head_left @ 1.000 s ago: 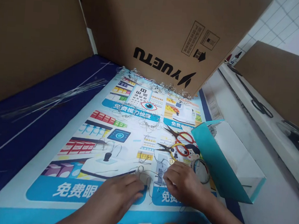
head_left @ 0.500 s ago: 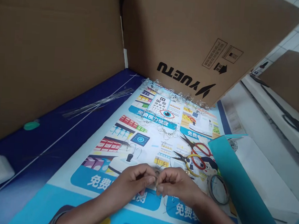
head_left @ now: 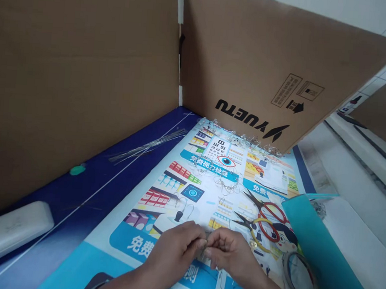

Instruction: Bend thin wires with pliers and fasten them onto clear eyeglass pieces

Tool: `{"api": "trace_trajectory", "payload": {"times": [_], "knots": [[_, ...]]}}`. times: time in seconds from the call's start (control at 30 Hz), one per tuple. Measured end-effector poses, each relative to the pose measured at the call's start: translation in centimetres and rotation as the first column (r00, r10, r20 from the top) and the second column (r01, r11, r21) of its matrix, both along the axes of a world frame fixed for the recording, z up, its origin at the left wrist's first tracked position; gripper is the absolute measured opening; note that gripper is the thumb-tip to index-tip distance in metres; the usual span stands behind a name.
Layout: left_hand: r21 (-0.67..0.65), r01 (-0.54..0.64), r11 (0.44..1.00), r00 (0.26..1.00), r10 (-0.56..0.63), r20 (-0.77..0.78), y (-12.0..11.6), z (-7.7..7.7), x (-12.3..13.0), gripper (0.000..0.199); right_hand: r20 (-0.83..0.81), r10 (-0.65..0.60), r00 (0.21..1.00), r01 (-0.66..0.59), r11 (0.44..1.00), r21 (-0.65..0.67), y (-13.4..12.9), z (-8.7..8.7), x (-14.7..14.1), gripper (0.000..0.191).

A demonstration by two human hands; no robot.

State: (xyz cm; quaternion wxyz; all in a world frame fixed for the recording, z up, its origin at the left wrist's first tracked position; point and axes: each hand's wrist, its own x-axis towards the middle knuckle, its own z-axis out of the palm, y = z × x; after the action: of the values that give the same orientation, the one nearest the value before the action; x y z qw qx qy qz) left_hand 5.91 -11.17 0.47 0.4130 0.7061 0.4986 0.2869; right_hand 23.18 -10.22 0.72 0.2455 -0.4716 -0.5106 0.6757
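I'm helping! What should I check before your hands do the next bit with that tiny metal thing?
1. Both hands on the piece: the left hand and right hand pinch a small metal piece together. Ok.
2. Firm grip: fingers hide most of it. Cannot tell.
3. Tools nearby: the red-handled scissors and yellow-handled scissors lie just beyond the right hand. Ok.
4. Tidy workspace: tangled wire bits lie on the poster. Not ok.

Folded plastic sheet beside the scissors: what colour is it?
Teal folded plastic sheet, best in the head view.
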Motion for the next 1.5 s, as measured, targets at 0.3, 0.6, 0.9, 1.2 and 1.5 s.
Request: {"api": "trace_trajectory", "payload": {"times": [0.3, 0.6, 0.9, 1.2, 1.5], "knots": [[0.019, -0.06, 0.998, 0.998, 0.06, -0.003, -0.7, -0.2, 0.6, 0.019, 0.206, -0.152, 0.967, 0.102, 0.967, 0.235, -0.8, -0.4, -1.1, 0.007], [-0.159, -0.195, 0.968, 0.943, 0.23, 0.242, 1.1, 0.1, -0.5, 0.019, 0.247, -0.143, 0.958, 0.079, 0.964, 0.254, 1.7, -0.3, -2.0, 0.007], [-0.233, -0.433, 0.871, 0.772, 0.492, 0.404, 2.7, 1.4, -2.2, 0.021, 0.634, -0.092, 0.768, -0.219, 0.892, 0.395, 6.7, -1.4, -2.3, 0.01], [-0.219, -0.4, 0.89, 0.82, 0.455, 0.348, 2.5, -0.1, -2.3, 0.021, 0.693, -0.083, 0.716, -0.282, 0.874, 0.396, 6.6, -0.4, -1.2, 0.016], [-0.207, -0.25, 0.946, 0.932, 0.293, 0.215, 1.3, 0.3, -1.7, 0.018, 0.798, -0.084, 0.597, -0.416, 0.818, 0.397, -1.2, 2.4, 5.4, 0.015]]}}
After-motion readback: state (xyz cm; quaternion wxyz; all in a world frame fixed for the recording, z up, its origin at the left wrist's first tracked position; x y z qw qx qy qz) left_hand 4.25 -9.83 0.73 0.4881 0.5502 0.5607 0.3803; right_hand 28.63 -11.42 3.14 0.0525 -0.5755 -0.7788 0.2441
